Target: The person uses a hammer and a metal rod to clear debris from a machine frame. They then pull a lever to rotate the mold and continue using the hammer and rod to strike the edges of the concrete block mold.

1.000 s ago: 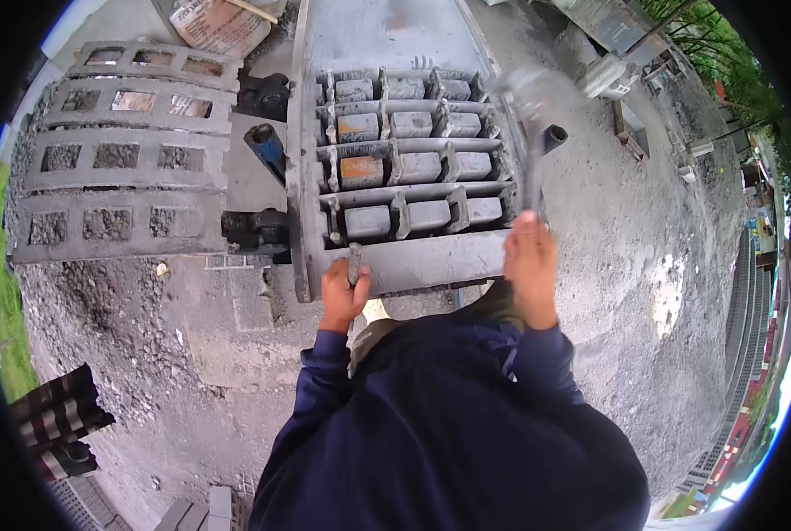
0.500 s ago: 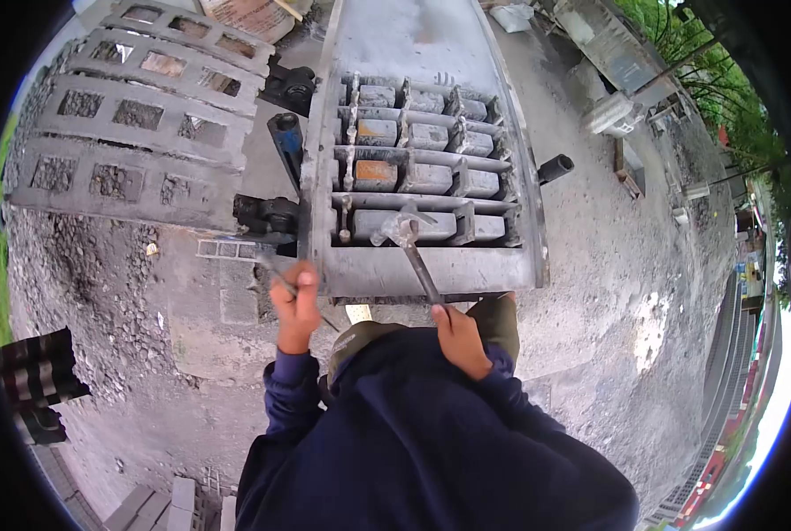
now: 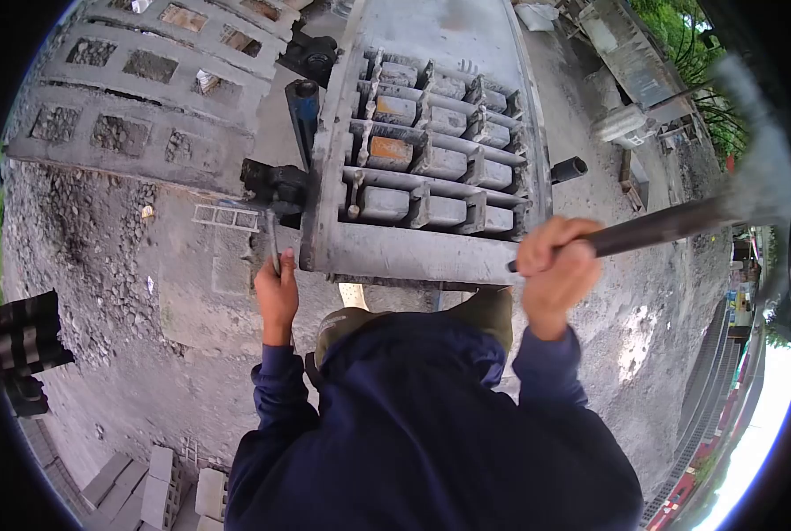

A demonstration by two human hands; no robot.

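Note:
A grey steel block mould (image 3: 417,252) with several cells stands in front of me. My right hand (image 3: 555,270) grips the dark handle of a hammer (image 3: 670,221), raised to the right; its head is a blur near the upper right edge. My left hand (image 3: 277,296) holds a thin metal rod (image 3: 274,243) upright against the mould's near left corner. My dark blue sleeves and hood fill the lower part of the view.
Rows of grey hollow concrete blocks (image 3: 130,93) lie to the left of the mould. A blue pipe (image 3: 305,111) and black fittings sit on the mould's left side. Loose blocks (image 3: 156,487) lie at the bottom left. Gravelly ground surrounds everything.
The hammer has swung up from the mould's front cells to high on the right. My left hand has moved with the rod close against the mould's left corner.

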